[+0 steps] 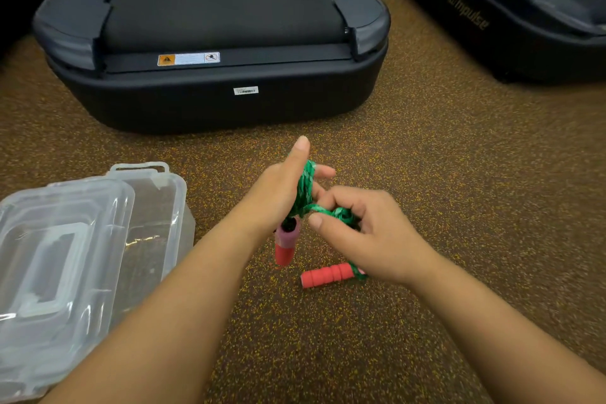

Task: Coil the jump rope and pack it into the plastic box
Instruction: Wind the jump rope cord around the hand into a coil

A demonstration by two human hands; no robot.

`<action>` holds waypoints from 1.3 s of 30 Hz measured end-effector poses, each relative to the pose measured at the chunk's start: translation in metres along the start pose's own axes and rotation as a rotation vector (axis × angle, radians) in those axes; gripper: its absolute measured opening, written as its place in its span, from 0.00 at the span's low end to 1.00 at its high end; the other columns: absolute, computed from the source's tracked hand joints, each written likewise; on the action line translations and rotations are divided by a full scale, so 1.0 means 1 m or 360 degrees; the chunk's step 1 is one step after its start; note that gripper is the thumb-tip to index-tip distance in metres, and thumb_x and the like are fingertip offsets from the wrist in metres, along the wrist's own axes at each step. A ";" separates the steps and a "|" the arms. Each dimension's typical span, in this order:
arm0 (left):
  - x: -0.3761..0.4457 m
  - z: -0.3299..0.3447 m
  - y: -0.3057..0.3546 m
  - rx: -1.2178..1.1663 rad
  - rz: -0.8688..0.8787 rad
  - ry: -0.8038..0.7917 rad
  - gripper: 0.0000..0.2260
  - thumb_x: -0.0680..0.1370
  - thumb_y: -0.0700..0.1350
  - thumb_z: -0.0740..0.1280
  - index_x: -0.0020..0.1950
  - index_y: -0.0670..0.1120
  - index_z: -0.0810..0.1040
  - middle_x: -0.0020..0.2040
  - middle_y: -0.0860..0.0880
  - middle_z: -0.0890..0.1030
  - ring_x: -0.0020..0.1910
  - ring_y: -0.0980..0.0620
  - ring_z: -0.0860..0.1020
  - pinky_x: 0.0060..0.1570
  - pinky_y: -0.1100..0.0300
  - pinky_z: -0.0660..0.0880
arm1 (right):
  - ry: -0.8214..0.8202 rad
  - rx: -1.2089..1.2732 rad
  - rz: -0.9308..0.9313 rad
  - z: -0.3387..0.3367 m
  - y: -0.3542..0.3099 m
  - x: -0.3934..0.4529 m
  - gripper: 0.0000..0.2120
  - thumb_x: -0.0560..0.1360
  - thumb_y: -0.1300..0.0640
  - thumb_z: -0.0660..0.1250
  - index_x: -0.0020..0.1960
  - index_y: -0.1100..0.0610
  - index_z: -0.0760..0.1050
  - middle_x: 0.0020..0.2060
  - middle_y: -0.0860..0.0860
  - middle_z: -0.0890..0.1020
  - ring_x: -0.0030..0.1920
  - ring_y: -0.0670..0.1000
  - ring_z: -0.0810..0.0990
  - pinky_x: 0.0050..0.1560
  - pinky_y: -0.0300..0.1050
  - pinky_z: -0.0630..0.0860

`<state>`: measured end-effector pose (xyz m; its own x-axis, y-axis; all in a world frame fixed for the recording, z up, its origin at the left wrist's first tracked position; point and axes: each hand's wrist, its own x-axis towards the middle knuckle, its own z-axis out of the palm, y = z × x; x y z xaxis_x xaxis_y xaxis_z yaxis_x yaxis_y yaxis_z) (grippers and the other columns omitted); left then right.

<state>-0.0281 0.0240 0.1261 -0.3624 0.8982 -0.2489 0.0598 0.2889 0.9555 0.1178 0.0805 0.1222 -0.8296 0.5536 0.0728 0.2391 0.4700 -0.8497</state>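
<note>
A green jump rope (306,185) is wound in several turns around my left hand (278,193), whose thumb points up. One red and pink foam handle (286,244) hangs down under that hand. My right hand (364,229) pinches a strand of the rope just right of the coil. The other red handle (328,275) lies on the floor below my right hand, with rope running up from it. The clear plastic box (164,207) stands open on the floor at the left, apart from both hands.
The box's clear lid (55,259) leans over the box's left side. A dark treadmill base (210,95) sits on the floor straight ahead, and a second dark machine (511,10) at the upper right. The floor is brown speckled rubber.
</note>
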 end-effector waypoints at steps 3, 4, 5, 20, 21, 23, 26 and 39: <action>-0.005 -0.001 0.002 0.0072 -0.0093 -0.0022 0.29 0.78 0.66 0.46 0.28 0.60 0.78 0.29 0.62 0.77 0.34 0.69 0.74 0.47 0.65 0.64 | 0.0017 0.0117 0.0027 -0.010 0.002 0.003 0.05 0.72 0.53 0.68 0.38 0.51 0.78 0.41 0.44 0.85 0.52 0.47 0.83 0.56 0.51 0.77; -0.006 -0.002 0.004 0.0113 -0.0107 -0.0078 0.31 0.77 0.67 0.45 0.24 0.59 0.77 0.25 0.61 0.76 0.30 0.70 0.74 0.46 0.65 0.64 | 0.0038 0.0155 0.0036 -0.013 0.002 0.003 0.05 0.72 0.53 0.68 0.38 0.51 0.77 0.38 0.41 0.84 0.44 0.44 0.83 0.49 0.48 0.77; -0.006 -0.003 0.005 0.0148 -0.0114 -0.0168 0.34 0.77 0.68 0.43 0.23 0.54 0.77 0.23 0.57 0.76 0.27 0.66 0.76 0.46 0.63 0.66 | 0.0077 0.0177 0.0048 -0.015 0.002 0.003 0.05 0.72 0.52 0.68 0.38 0.51 0.77 0.33 0.41 0.82 0.35 0.44 0.79 0.40 0.46 0.75; 0.001 -0.008 -0.003 -0.0086 -0.0024 -0.0608 0.10 0.80 0.44 0.62 0.39 0.47 0.75 0.27 0.51 0.71 0.30 0.51 0.71 0.37 0.60 0.72 | 0.0113 0.0788 0.0366 -0.031 0.024 0.008 0.14 0.72 0.62 0.63 0.52 0.48 0.80 0.37 0.51 0.74 0.35 0.43 0.72 0.37 0.37 0.70; 0.001 -0.008 -0.003 -0.0062 -0.0012 -0.0608 0.11 0.80 0.44 0.62 0.38 0.48 0.74 0.28 0.51 0.71 0.30 0.52 0.71 0.38 0.60 0.72 | 0.0122 0.0711 0.0302 -0.032 0.026 0.007 0.14 0.75 0.64 0.65 0.54 0.48 0.80 0.38 0.51 0.74 0.36 0.43 0.72 0.38 0.35 0.71; 0.002 -0.008 -0.004 0.0004 0.0005 -0.0604 0.13 0.80 0.46 0.62 0.35 0.47 0.72 0.28 0.51 0.71 0.30 0.52 0.72 0.41 0.58 0.72 | 0.0171 0.0663 0.0255 -0.032 0.028 0.005 0.14 0.76 0.65 0.65 0.55 0.49 0.80 0.36 0.50 0.73 0.35 0.42 0.71 0.37 0.32 0.70; 0.004 -0.009 -0.009 0.0080 0.0001 -0.0583 0.12 0.78 0.49 0.63 0.38 0.43 0.71 0.28 0.51 0.72 0.30 0.51 0.73 0.46 0.52 0.72 | 0.0233 0.0661 0.0275 -0.033 0.027 0.003 0.10 0.72 0.60 0.68 0.51 0.51 0.81 0.30 0.43 0.74 0.33 0.43 0.69 0.34 0.31 0.68; -0.002 -0.007 -0.001 0.0246 -0.0045 -0.0591 0.12 0.81 0.44 0.61 0.38 0.43 0.71 0.30 0.47 0.72 0.29 0.53 0.71 0.41 0.58 0.71 | 0.0117 0.0449 0.0250 -0.035 0.025 0.003 0.14 0.73 0.53 0.70 0.58 0.46 0.79 0.38 0.57 0.77 0.39 0.45 0.75 0.43 0.36 0.71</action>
<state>-0.0343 0.0195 0.1269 -0.0070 0.9396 -0.3423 0.2041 0.3364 0.9193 0.1385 0.1181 0.1194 -0.7525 0.6572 -0.0420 0.2035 0.1714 -0.9640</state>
